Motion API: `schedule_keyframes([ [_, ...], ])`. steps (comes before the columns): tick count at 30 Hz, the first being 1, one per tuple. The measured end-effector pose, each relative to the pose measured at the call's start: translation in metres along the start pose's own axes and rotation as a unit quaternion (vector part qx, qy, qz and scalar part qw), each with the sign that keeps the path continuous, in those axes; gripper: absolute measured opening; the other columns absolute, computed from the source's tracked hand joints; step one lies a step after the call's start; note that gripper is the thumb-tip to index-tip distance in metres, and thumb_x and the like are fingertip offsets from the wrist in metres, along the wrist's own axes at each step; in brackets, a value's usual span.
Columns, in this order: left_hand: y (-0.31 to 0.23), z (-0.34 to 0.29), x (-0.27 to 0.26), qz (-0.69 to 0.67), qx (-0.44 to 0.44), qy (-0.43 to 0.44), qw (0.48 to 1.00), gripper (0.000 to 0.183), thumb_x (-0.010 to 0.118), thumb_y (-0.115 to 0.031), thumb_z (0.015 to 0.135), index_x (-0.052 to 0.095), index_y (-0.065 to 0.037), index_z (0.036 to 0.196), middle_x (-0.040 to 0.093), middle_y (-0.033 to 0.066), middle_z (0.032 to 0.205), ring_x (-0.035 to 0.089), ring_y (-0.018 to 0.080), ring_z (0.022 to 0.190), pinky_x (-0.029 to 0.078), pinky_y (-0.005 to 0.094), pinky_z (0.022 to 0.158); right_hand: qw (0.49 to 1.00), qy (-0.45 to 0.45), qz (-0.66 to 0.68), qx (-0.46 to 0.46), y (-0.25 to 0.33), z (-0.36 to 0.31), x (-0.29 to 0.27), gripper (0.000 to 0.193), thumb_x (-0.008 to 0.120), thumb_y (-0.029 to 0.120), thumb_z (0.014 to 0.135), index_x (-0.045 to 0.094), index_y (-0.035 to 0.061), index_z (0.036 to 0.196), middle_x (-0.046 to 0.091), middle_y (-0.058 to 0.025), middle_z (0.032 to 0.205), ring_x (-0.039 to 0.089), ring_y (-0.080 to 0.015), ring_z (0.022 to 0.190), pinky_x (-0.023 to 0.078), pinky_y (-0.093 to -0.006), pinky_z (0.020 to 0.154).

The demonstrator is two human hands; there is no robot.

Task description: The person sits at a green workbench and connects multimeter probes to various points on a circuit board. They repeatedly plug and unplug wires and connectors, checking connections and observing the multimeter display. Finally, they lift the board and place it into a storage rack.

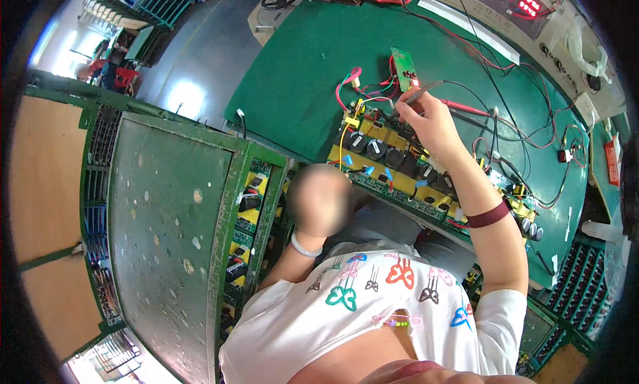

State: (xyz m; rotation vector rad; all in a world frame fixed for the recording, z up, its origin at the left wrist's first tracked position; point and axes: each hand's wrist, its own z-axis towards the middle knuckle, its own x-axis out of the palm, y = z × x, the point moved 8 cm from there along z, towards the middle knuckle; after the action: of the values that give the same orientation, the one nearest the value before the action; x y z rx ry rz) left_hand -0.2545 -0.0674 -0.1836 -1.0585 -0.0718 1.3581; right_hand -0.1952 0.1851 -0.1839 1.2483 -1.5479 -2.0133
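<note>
A long circuit board (386, 174) with yellow parts, black round capacitors and small blue pieces lies along the near edge of the green bench. My right hand (426, 118) is over its far side, fingers closed around a grey test probe (413, 96) whose dark cable runs off to the right. Just beyond the fingers, a small green circuit board (402, 68) is joined by red and other coloured wires (351, 88). Blurring covers my left hand (321, 201), at the long board's near left end; its fingers and anything in them cannot be made out.
A red test probe (462, 108) and tangled leads lie on the green mat (299, 71) to the right. At the back right stands an instrument with a red lit display (526, 4). On my left is a green metal rack (170, 224) holding several circuit boards (249, 201).
</note>
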Motion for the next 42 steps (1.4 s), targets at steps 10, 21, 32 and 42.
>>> schedule_keyframes([
  [10, 0.000, -0.001, 0.000, -0.008, -0.002, -0.005, 1.000, 0.017, 0.076, 0.011, 0.070, 0.068, 0.000, 0.081, 0.064, 0.0105, 0.078, 0.064, 0.0264, 0.072, 0.053, 0.0356, 0.063, 1.000, 0.007, -0.020, -0.002, -0.001, -0.001, 0.002, 0.025, 0.066, 0.024, 0.092, 0.065, 0.0017, 0.102, 0.067, -0.0140, 0.078, 0.064, -0.0254, 0.071, 0.049, -0.0363, 0.069],
  [21, 0.002, -0.002, 0.000, -0.001, -0.012, -0.004, 1.000, 0.012, 0.077, 0.002, 0.072, 0.067, -0.002, 0.078, 0.064, 0.0100, 0.078, 0.063, 0.0296, 0.074, 0.052, 0.0396, 0.066, 0.999, -0.010, -0.051, -0.012, -0.004, 0.001, 0.000, 0.025, 0.067, 0.024, 0.091, 0.065, 0.0010, 0.101, 0.070, -0.0192, 0.082, 0.071, -0.0327, 0.078, 0.053, -0.0397, 0.071],
  [32, -0.003, -0.002, -0.002, 0.004, 0.000, -0.013, 1.000, 0.012, 0.078, 0.001, 0.072, 0.068, -0.002, 0.078, 0.065, 0.0096, 0.078, 0.064, 0.0285, 0.075, 0.052, 0.0388, 0.067, 0.999, 0.019, -0.030, -0.012, 0.000, 0.000, 0.003, 0.019, 0.064, 0.016, 0.095, 0.063, -0.0016, 0.100, 0.071, -0.0110, 0.087, 0.068, -0.0176, 0.080, 0.052, -0.0318, 0.076],
  [42, -0.003, -0.001, -0.002, 0.005, 0.008, -0.015, 1.000, 0.009, 0.076, 0.005, 0.072, 0.070, 0.000, 0.077, 0.065, 0.0117, 0.077, 0.065, 0.0280, 0.072, 0.052, 0.0366, 0.065, 0.999, 0.004, -0.044, -0.032, 0.008, -0.001, -0.001, 0.018, 0.066, 0.017, 0.094, 0.065, -0.0005, 0.099, 0.069, -0.0098, 0.082, 0.065, -0.0161, 0.075, 0.051, -0.0315, 0.073],
])
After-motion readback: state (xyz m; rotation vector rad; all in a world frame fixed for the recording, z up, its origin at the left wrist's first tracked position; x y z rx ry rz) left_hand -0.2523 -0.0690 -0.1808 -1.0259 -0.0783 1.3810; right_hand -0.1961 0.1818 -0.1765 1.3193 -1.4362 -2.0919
